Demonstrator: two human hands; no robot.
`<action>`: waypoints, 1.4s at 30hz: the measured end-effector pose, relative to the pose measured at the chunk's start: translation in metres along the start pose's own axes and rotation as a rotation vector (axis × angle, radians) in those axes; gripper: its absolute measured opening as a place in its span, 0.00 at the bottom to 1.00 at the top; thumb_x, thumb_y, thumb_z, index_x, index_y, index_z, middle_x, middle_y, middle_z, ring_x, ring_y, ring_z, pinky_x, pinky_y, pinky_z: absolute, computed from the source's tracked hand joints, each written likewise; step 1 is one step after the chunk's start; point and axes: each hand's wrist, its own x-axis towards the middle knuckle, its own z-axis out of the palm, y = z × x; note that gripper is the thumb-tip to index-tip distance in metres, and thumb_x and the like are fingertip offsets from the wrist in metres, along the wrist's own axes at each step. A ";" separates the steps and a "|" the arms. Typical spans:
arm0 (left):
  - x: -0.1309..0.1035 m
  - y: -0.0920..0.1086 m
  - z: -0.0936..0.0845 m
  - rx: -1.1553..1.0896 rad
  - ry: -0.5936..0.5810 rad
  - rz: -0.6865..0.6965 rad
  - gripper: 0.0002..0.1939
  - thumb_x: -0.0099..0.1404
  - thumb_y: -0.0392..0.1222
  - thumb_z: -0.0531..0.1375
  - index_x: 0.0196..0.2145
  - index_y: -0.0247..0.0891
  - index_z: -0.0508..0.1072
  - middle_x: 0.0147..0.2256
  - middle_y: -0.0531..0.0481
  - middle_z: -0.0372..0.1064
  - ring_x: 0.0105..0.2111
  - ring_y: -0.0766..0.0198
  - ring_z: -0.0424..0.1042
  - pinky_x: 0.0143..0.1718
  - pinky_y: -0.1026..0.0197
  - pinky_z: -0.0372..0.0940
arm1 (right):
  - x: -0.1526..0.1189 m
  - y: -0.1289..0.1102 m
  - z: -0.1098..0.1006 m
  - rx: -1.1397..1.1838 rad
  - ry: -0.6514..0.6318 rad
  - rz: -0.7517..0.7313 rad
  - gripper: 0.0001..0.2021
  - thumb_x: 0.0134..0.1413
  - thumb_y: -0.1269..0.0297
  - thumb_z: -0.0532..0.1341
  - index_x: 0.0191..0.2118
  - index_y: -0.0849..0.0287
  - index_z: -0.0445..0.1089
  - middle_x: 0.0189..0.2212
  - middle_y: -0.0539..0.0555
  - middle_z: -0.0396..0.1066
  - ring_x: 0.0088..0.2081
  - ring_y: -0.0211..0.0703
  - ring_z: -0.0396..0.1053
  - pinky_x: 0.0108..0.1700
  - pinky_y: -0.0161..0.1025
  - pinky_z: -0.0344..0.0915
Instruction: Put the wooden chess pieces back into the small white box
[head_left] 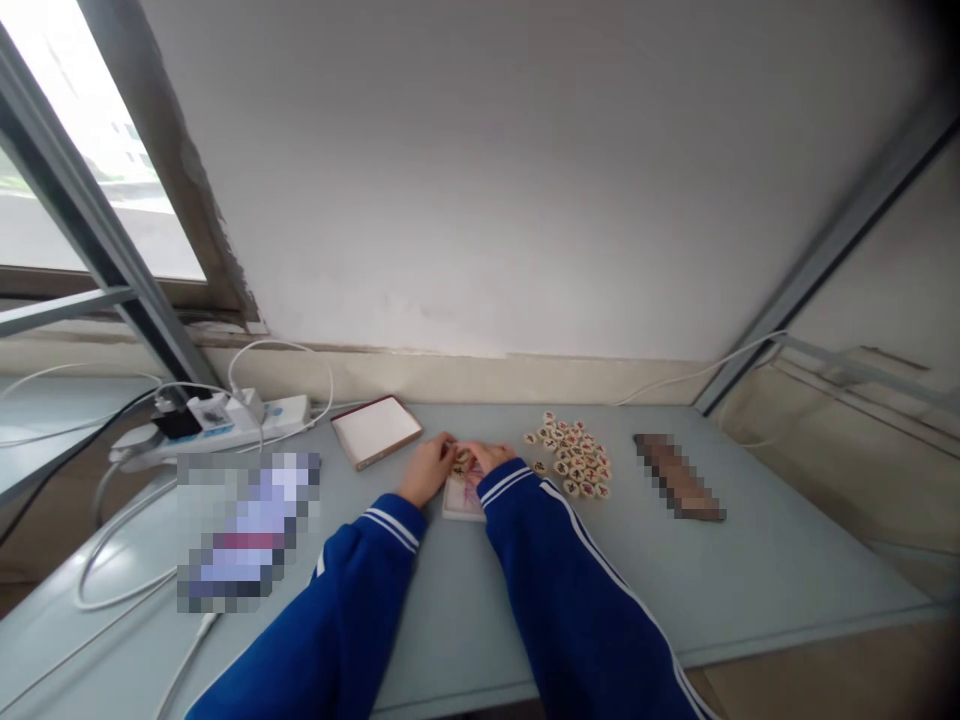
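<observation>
Both my hands meet over a small shallow box (pixel 463 516) with a pale, pinkish inside. My left hand (pixel 429 468) is at its far left corner, fingers bent and closed together. From the right, my right hand (pixel 493 457) reaches across the box, its fingers curled inward close to the left fingertips. Whatever the fingertips pinch is too small to make out. A round xiangqi piece (pixel 460 469) shows in the box below them. To the right lies a loose pile of xiangqi pieces (pixel 576 458), cream discs with red or dark characters.
A box lid (pixel 379 430), white inside, lies at the left rear. A power strip (pixel 247 424) with plugs and white cables (pixel 97 560) occupies the left side. A blurred phone-like object (pixel 251 530) lies left, a blurred brown object (pixel 679 477) right. Wall (pixel 480 200) behind the desk.
</observation>
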 end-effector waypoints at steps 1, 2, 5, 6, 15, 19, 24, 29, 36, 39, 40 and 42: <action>0.000 0.000 0.000 0.011 0.002 0.002 0.10 0.63 0.38 0.49 0.35 0.35 0.68 0.25 0.50 0.67 0.26 0.66 0.65 0.28 0.65 0.55 | 0.000 0.004 -0.006 0.079 0.078 0.003 0.15 0.36 0.71 0.63 0.36 0.54 0.67 0.24 0.46 0.69 0.28 0.37 0.65 0.36 0.37 0.58; 0.000 0.000 0.000 0.023 0.005 0.005 0.09 0.62 0.38 0.49 0.35 0.35 0.68 0.25 0.50 0.67 0.26 0.66 0.65 0.28 0.65 0.55 | 0.002 0.008 -0.015 0.156 0.150 0.006 0.13 0.36 0.69 0.63 0.34 0.55 0.66 0.22 0.45 0.67 0.24 0.35 0.64 0.33 0.35 0.58; -0.001 0.001 0.000 0.047 0.005 0.016 0.09 0.62 0.37 0.49 0.34 0.35 0.68 0.26 0.50 0.67 0.27 0.66 0.65 0.29 0.65 0.55 | 0.016 0.027 -0.066 0.253 0.344 0.026 0.15 0.46 0.62 0.56 0.42 0.57 0.61 0.31 0.50 0.67 0.24 0.33 0.63 0.28 0.33 0.58; -0.001 0.001 0.000 0.052 0.002 0.020 0.09 0.62 0.37 0.49 0.34 0.34 0.68 0.26 0.50 0.67 0.27 0.66 0.65 0.30 0.65 0.56 | 0.023 0.033 -0.091 0.290 0.411 0.035 0.17 0.48 0.60 0.53 0.45 0.57 0.58 0.32 0.52 0.66 0.25 0.34 0.63 0.27 0.33 0.58; 0.001 -0.003 0.003 0.018 0.036 0.040 0.08 0.61 0.35 0.51 0.33 0.34 0.68 0.24 0.51 0.66 0.25 0.67 0.64 0.28 0.66 0.56 | 0.024 0.057 -0.199 0.379 0.571 -0.029 0.19 0.48 0.57 0.55 0.47 0.51 0.56 0.38 0.52 0.65 0.31 0.35 0.62 0.33 0.36 0.60; 0.002 -0.004 0.004 -0.031 0.092 -0.002 0.07 0.59 0.34 0.52 0.33 0.34 0.69 0.22 0.53 0.64 0.23 0.68 0.63 0.26 0.67 0.54 | -0.018 0.069 -0.121 -0.177 0.127 0.070 0.12 0.35 0.62 0.65 0.32 0.54 0.71 0.34 0.53 0.70 0.36 0.45 0.65 0.36 0.40 0.60; 0.003 -0.004 0.001 -0.026 0.176 -0.103 0.06 0.59 0.33 0.52 0.32 0.34 0.68 0.21 0.53 0.63 0.23 0.68 0.62 0.27 0.67 0.54 | -0.025 0.081 -0.086 -0.437 -0.193 0.110 0.07 0.42 0.62 0.62 0.32 0.52 0.73 0.36 0.51 0.71 0.40 0.44 0.66 0.41 0.39 0.58; 0.003 -0.005 0.001 -0.023 0.139 -0.087 0.07 0.61 0.36 0.51 0.36 0.33 0.67 0.22 0.52 0.64 0.24 0.67 0.63 0.29 0.65 0.56 | -0.012 0.082 -0.087 -0.276 -0.400 0.169 0.17 0.35 0.57 0.65 0.36 0.54 0.71 0.31 0.49 0.71 0.32 0.41 0.67 0.33 0.34 0.59; -0.002 0.001 -0.001 0.002 0.083 -0.030 0.16 0.59 0.46 0.54 0.42 0.33 0.64 0.28 0.49 0.64 0.30 0.63 0.65 0.33 0.62 0.59 | -0.002 0.072 -0.080 -0.238 -0.274 0.124 0.11 0.41 0.59 0.62 0.33 0.55 0.69 0.28 0.49 0.71 0.30 0.39 0.67 0.31 0.33 0.58; -0.003 0.003 -0.003 0.012 0.024 0.017 0.16 0.58 0.46 0.55 0.41 0.34 0.65 0.34 0.45 0.65 0.34 0.61 0.65 0.36 0.60 0.60 | 0.000 0.066 -0.087 -0.284 -0.094 0.117 0.11 0.42 0.56 0.61 0.33 0.54 0.70 0.28 0.49 0.71 0.30 0.41 0.66 0.31 0.35 0.58; -0.003 0.004 -0.003 0.014 0.012 0.033 0.16 0.58 0.45 0.55 0.42 0.34 0.65 0.36 0.44 0.65 0.35 0.60 0.65 0.38 0.60 0.60 | 0.000 0.064 -0.088 -0.267 -0.058 0.107 0.11 0.43 0.55 0.61 0.34 0.54 0.69 0.28 0.49 0.70 0.30 0.40 0.66 0.30 0.34 0.58; -0.004 0.004 -0.003 0.028 0.000 0.056 0.17 0.57 0.44 0.56 0.43 0.33 0.65 0.38 0.43 0.65 0.38 0.59 0.65 0.41 0.59 0.60 | 0.000 0.057 -0.083 -0.171 -0.042 0.064 0.12 0.46 0.55 0.59 0.36 0.54 0.69 0.28 0.49 0.70 0.30 0.39 0.65 0.29 0.33 0.58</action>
